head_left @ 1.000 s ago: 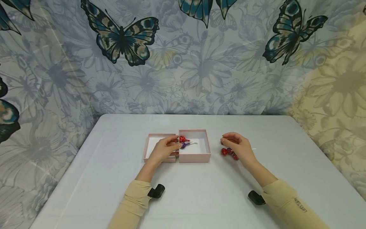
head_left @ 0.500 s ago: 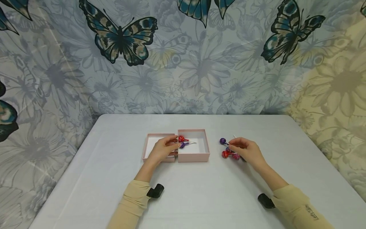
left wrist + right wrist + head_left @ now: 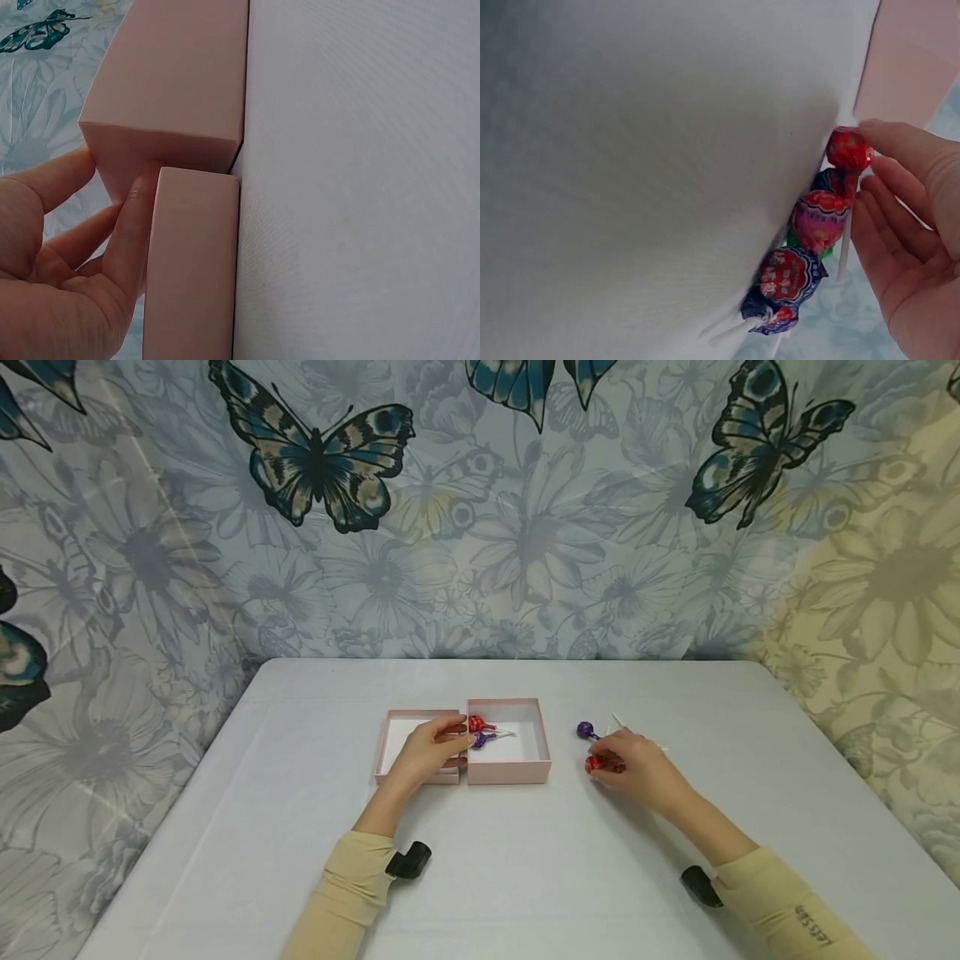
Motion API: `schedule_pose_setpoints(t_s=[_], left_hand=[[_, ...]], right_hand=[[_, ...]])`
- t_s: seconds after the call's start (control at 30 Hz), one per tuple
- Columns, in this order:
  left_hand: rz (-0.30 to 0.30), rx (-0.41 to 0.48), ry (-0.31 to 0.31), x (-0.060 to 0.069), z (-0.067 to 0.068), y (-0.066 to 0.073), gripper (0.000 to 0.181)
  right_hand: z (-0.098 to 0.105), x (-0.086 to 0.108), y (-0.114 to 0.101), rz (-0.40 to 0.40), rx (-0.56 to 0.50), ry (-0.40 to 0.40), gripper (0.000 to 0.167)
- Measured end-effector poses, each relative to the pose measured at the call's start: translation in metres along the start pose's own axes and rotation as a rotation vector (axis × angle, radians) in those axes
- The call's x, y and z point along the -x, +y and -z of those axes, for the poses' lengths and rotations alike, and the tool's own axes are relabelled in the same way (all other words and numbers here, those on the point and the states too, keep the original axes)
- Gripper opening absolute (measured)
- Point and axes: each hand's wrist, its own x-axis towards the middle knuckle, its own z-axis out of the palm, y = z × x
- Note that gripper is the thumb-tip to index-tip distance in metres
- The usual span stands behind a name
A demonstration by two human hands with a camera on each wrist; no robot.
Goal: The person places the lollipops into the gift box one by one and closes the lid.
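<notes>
My left hand (image 3: pixel 431 750) reaches over the shallow pink box part (image 3: pixel 381 745), its fingertips against the near side wall of the deeper pink box (image 3: pixel 510 774). In the left wrist view, the fingers (image 3: pixel 129 236) touch the deeper box's outer wall. Inside that box lie a red lollipop (image 3: pixel 477 723) and a purple lollipop (image 3: pixel 482 740). To the right, my right hand (image 3: pixel 637 767) pinches the head of another red lollipop (image 3: pixel 849 148) between thumb and finger. Beside it are a pink-red lollipop (image 3: pixel 819 221) and a dark blue and red lollipop (image 3: pixel 790 275).
Another purple lollipop (image 3: pixel 585 730) lies just beyond my right hand, and a white stick (image 3: pixel 617 720) pokes out behind the fingers. A white cloth covers the table (image 3: pixel 525 877). Behind it hangs a butterfly-patterned backdrop (image 3: pixel 540 552).
The right hand has drawn back from the far side of the lollipops and come down onto a red one. A purple lollipop now lies apart. The left hand has stayed at the box.
</notes>
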Motion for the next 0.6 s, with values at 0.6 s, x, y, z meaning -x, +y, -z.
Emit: schedule_pose_setpoints(t_s=[0.6], left_hand=[[0.001,-0.004,0.007,0.0001,-0.0001,-0.0004,0.05]], right_hand=[[-0.0033,-0.0031,-0.0072,0.059,0.122,0.004,0.023]])
